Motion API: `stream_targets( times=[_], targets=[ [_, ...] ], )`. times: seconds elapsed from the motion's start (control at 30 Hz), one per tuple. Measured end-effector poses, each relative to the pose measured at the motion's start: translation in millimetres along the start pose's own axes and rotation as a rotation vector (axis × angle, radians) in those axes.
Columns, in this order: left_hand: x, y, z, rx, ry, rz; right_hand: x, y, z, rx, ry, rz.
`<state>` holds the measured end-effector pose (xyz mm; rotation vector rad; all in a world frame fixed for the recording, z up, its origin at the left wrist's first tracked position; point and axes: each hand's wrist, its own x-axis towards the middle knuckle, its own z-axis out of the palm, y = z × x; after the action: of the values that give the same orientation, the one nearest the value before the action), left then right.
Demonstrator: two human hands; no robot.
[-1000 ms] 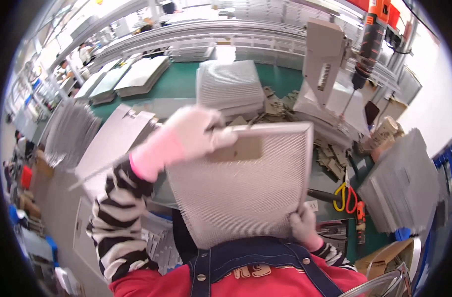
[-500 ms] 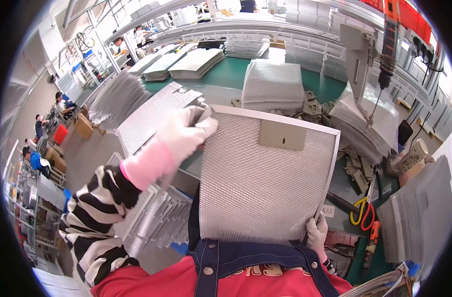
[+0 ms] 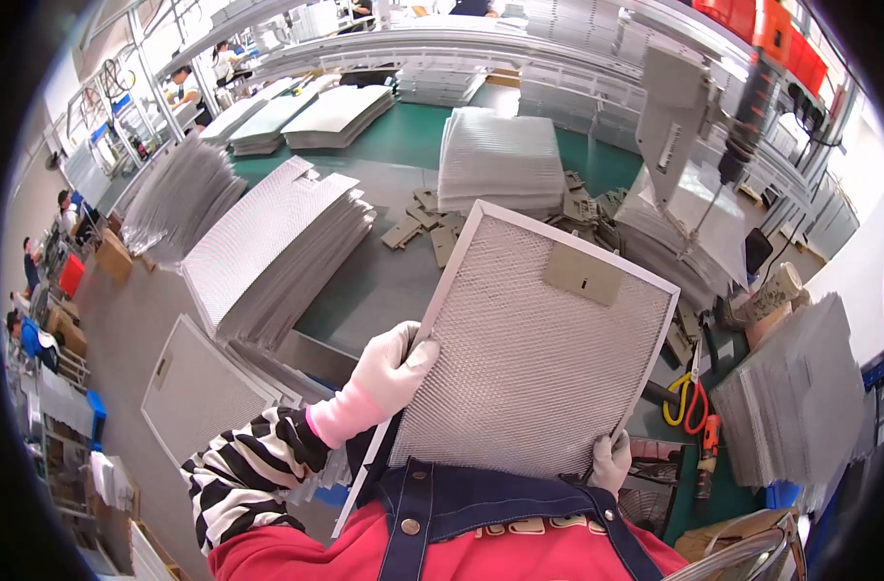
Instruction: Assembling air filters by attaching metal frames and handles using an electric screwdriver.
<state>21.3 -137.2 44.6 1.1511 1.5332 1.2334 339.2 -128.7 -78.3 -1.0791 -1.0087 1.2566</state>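
Observation:
A mesh filter panel [image 3: 529, 349] with a beige plate [image 3: 582, 274] near its far edge leans against my front. Pale metal edging lines its far and right sides. On the left, a metal frame strip [image 3: 452, 271] runs from the far corner down past my lap. The strip's lower end stands apart from the mesh, with a dark gap between. My left hand [image 3: 389, 368], in a white glove with a pink cuff, is closed around this strip and the panel's left edge. My gloved right hand [image 3: 610, 461] grips the panel's lower right edge.
Mesh sheets are stacked at the left [image 3: 277, 242] and at the back [image 3: 500, 160]. Loose beige plates [image 3: 427, 218] lie beyond the panel. A power screwdriver [image 3: 752, 116] hangs at the right, above scissors [image 3: 692, 402] and an orange-handled tool [image 3: 708, 455]. A finished-looking framed panel [image 3: 205, 382] sits lower left.
My left hand has moved down from the far left corner to the middle of the left side. The frame strip has swung in toward the mesh, and the panel has tilted clockwise.

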Motion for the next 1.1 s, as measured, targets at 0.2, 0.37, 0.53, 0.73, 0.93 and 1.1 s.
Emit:
stream_targets(
  times=[0.2, 0.37, 0.53, 0.73, 0.93, 1.1],
  targets=[
    [-15.2, -37.8, -13.7, -0.005, 0.021, -0.081, 10.0, 0.4, 21.0, -0.068, 0.063, -0.004],
    [-32.6, -70.9, -16.4, 0.001, 0.008, -0.087, 15.5, 4.7, 21.7, -0.074, 0.061, 0.002],
    [-52.2, -67.0, -14.6, -0.003, -0.032, -0.266, 16.5, 9.7, 17.5, -0.072, 0.066, -0.007],
    [-87.1, -100.3, -14.0, -0.099, -0.087, -0.244, 16.6, 6.1, 18.2, -0.049, 0.071, 0.008],
    [-117.6, -102.5, -10.3, -0.208, -0.071, -0.301, 8.1, 13.2, 4.8, -0.534, 0.025, 0.12],
    [-117.9, -128.2, -0.9, -0.508, -0.043, -0.319, -17.1, 32.9, -6.6, -0.345, 0.089, 0.282]
  ],
)
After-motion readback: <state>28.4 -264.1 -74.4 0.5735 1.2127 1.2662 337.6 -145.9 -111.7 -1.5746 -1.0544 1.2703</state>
